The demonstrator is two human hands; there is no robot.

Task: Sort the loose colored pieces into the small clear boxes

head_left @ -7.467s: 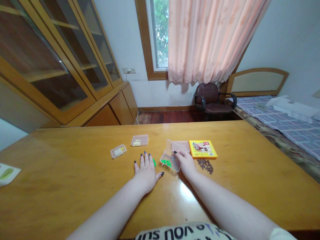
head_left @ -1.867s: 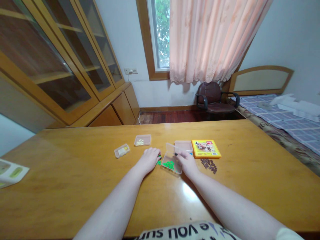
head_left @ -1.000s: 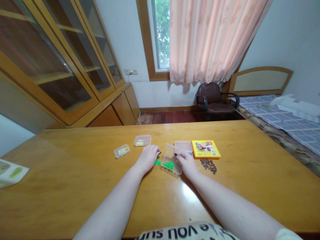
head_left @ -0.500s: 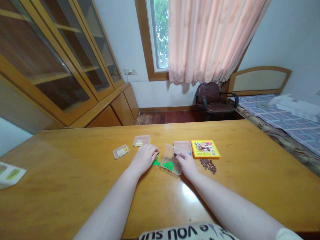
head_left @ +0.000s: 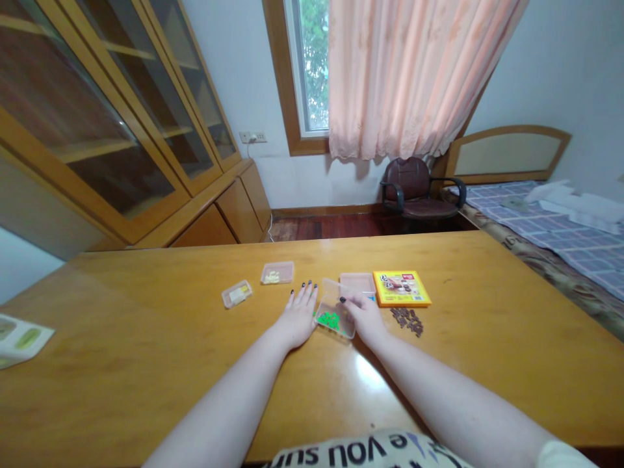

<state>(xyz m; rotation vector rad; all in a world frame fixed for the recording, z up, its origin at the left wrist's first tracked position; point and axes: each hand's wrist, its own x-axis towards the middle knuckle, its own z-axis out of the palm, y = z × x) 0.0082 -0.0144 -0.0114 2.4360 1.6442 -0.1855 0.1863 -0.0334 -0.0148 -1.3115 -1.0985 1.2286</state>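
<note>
1. Head view: the left hand (head_left: pixel 298 323) lies flat and open on the table (head_left: pixel 185 351), against the near-left side of the clear box (head_left: pixel 344 318).
2. Right hand (head_left: pixel 365 316): fingers pinched on that box, exactly which part being hard to tell.
3. Green pieces (head_left: pixel 329 320) lie inside it, between the hands.
4. Brown pieces (head_left: pixel 408 321) lie right of the right hand; the yellow box (head_left: pixel 402 289) sits beyond them.
</note>
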